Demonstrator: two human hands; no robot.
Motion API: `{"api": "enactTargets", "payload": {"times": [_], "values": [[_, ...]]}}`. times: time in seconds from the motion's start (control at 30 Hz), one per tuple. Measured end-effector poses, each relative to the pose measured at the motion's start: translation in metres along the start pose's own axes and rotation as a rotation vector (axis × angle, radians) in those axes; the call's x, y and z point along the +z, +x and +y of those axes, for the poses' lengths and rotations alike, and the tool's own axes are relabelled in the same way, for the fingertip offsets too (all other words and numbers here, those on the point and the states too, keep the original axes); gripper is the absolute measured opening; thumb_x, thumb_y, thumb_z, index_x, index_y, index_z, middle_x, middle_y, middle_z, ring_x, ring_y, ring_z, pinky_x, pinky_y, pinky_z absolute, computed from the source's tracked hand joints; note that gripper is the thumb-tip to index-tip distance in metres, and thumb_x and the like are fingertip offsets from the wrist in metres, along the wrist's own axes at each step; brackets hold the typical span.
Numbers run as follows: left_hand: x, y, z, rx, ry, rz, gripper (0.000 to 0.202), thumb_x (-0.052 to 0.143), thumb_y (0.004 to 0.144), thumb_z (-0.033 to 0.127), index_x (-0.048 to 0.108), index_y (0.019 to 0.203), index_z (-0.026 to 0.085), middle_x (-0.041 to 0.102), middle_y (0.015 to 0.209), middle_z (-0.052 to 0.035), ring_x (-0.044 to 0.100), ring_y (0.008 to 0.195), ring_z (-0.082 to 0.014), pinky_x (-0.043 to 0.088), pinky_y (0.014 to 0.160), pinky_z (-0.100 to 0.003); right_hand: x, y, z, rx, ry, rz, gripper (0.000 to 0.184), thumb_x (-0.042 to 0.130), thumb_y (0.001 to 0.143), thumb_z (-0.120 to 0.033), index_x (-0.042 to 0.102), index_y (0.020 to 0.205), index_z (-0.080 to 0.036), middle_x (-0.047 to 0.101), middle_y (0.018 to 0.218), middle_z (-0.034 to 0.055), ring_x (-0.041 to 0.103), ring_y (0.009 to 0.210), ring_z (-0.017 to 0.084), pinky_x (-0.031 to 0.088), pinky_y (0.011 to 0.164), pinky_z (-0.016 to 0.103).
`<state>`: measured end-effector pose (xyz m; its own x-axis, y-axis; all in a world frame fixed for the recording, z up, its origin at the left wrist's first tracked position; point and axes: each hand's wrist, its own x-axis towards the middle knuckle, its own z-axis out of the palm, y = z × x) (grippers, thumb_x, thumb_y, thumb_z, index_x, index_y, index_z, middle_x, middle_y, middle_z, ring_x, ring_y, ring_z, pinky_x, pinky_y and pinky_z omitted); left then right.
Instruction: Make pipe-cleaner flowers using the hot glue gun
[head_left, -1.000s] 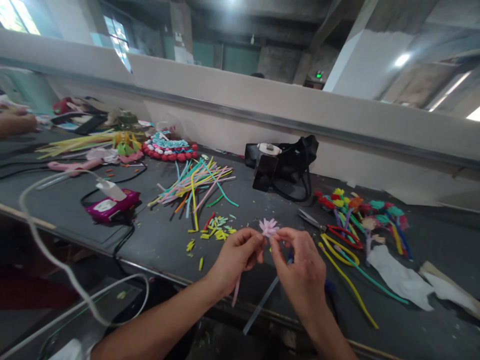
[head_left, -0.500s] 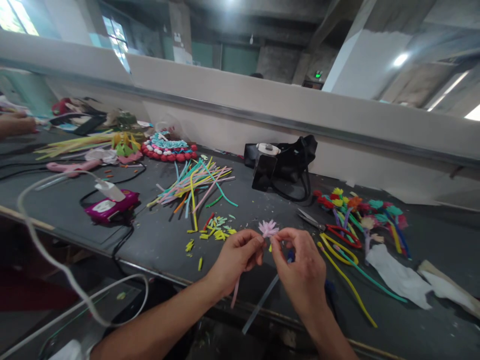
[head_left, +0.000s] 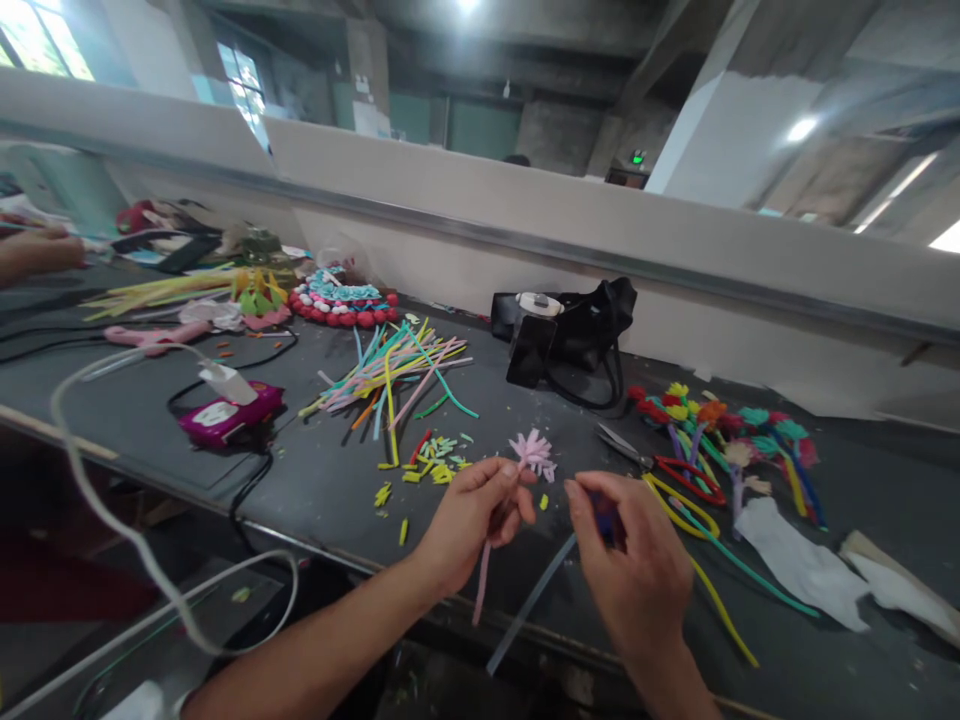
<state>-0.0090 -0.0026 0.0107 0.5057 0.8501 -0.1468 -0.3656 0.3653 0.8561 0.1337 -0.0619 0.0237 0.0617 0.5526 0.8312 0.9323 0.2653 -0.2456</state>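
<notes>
In my left hand [head_left: 480, 515] is a pale pink flower [head_left: 533, 452] made of fuzzy stem pieces, pinched just below its petals. Its pink stem [head_left: 481, 590] hangs down under the hand. My right hand [head_left: 637, 550] is a short way to the right of the flower, thumb and forefinger pressed together; whatever is between their tips is too small to make out. A dark blue object [head_left: 609, 520] shows behind its curled fingers, mostly hidden. From under this hand a translucent stick [head_left: 531, 605] runs toward the table's front edge.
Yellow and green snippets [head_left: 435, 460] lie left of my hands, with a pile of coloured pipe cleaners [head_left: 397, 370] behind. Red-handled scissors [head_left: 675, 470], fuzzy flowers [head_left: 720, 425] and white tissue [head_left: 799, 560] are at right. A purple power strip [head_left: 232, 415] trails cables. Another person's hand [head_left: 37, 252] shows far left.
My right hand has drawn away from the flower, down and to the right. The flower stays in my left hand, its petals now more fully in view.
</notes>
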Motion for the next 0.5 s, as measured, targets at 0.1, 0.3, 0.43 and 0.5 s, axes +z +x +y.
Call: {"api": "enactTargets", "payload": {"times": [0.1,0.3,0.43,0.5], "values": [[0.001,0.0,0.0,0.044,-0.056,-0.027,0.03,0.059,0.087,0.041,0.063,0.098,0.014,0.062,0.064,-0.0007,0.042,0.043,-0.0061,0.027,0.043,-0.019,-0.002,-0.009,-0.009,0.071,0.114,-0.096,0.003,0.059,0.091,-0.024,0.061,0.091,-0.022,0.065,0.076,-0.0028,0.059,0.064,0.009,0.045,0.065,0.02],[0.004,0.001,-0.005,0.129,-0.113,0.008,0.022,0.067,0.083,0.034,0.061,0.091,0.014,0.062,0.068,-0.0003,0.053,0.06,-0.0091,0.042,0.063,-0.021,0.009,-0.018,-0.023,0.265,0.155,-0.222,0.017,0.059,0.09,-0.038,0.061,0.086,-0.022,0.065,0.072,-0.0021,0.059,0.059,0.011,0.046,0.06,0.022],[0.006,0.0,-0.005,0.158,-0.156,-0.014,0.02,0.068,0.083,0.032,0.055,0.09,0.018,0.065,0.071,-0.0011,0.058,0.065,-0.0123,0.047,0.069,-0.026,0.014,-0.02,-0.027,0.244,0.09,-0.148,0.02,0.059,0.088,-0.041,0.058,0.091,-0.021,0.064,0.074,-0.0004,0.059,0.058,0.012,0.047,0.058,0.023],[0.006,0.0,-0.005,0.168,-0.192,-0.013,0.022,0.07,0.081,0.031,0.053,0.089,0.019,0.066,0.07,-0.001,0.059,0.063,-0.0132,0.048,0.067,-0.028,0.017,-0.022,-0.03,0.298,0.117,-0.166,0.026,0.06,0.087,-0.044,0.054,0.099,-0.021,0.066,0.077,0.0006,0.061,0.057,0.013,0.048,0.054,0.023]]}}
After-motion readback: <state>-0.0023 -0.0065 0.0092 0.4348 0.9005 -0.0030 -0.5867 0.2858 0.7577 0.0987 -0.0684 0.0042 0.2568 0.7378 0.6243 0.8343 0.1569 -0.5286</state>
